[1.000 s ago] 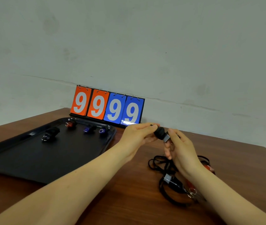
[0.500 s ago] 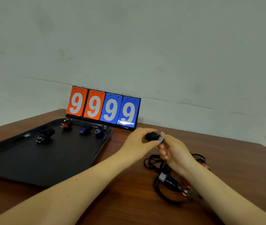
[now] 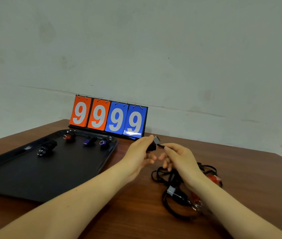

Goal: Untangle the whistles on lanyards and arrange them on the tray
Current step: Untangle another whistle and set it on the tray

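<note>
A: Whistles, head view, item one: a black whistle (image 3: 151, 147) is being held above the table (image 3: 240, 169), just right of the tray (image 3: 33, 178). Who is holding it?

B: The left hand (image 3: 140, 156) is gripping it, thumb and fingers curled around the body, with its grey end pointing up toward the scoreboard (image 3: 109, 117).

A: And the right hand (image 3: 179, 157)?

B: It is pinching a short black cord end (image 3: 160, 145) between thumb and forefinger, right beside the whistle's grey end; the other fingers are hanging loosely curled. Whether cord and whistle are joined, I cannot tell.

A: Items on the tray?

B: Four are lying along the far part: a black one with ring (image 3: 48, 148) at left, a red and black one (image 3: 69, 136), a blue one (image 3: 89, 140), and a dark one with a blue ring (image 3: 105, 142) near the right rim. All are sitting apart from each other.

A: Remaining stock?

B: A tangle of black lanyards (image 3: 173, 190) is lying on the table under the right wrist, with a grey clip (image 3: 170, 190), a red whistle (image 3: 214, 178) at its right edge, and a metal ring (image 3: 197, 204) nearer the person.

A: Scoreboard reading?

B: It is showing 9999, two orange cards and two blue, standing behind the tray against the wall (image 3: 136, 49).
</note>
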Action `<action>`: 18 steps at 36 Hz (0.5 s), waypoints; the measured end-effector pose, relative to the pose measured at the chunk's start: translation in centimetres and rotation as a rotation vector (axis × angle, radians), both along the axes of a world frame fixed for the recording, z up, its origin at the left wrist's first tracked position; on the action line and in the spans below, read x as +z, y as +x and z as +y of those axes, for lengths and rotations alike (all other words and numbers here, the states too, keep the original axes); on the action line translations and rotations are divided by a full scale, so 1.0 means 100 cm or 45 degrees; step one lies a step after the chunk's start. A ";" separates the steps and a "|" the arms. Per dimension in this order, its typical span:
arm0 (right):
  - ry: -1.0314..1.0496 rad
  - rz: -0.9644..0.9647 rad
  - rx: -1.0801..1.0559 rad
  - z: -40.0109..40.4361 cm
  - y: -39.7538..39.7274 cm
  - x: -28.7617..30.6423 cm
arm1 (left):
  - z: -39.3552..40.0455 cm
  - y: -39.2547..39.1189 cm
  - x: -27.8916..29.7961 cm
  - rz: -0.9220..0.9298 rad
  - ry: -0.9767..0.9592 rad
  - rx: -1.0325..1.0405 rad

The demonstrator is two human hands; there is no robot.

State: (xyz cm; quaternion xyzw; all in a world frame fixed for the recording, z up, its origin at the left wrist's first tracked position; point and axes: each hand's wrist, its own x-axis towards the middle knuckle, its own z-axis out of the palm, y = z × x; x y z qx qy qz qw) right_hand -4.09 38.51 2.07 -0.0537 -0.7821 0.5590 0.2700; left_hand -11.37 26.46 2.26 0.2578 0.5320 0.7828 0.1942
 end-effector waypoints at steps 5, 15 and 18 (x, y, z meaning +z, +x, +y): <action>-0.079 0.052 -0.026 0.002 0.000 0.002 | 0.001 -0.001 0.001 -0.089 -0.026 0.064; -0.072 -0.125 0.098 0.001 -0.005 -0.001 | 0.000 -0.001 0.002 -0.180 0.033 0.102; -0.149 -0.042 0.130 0.002 -0.004 -0.001 | 0.001 -0.003 0.001 -0.142 -0.007 0.094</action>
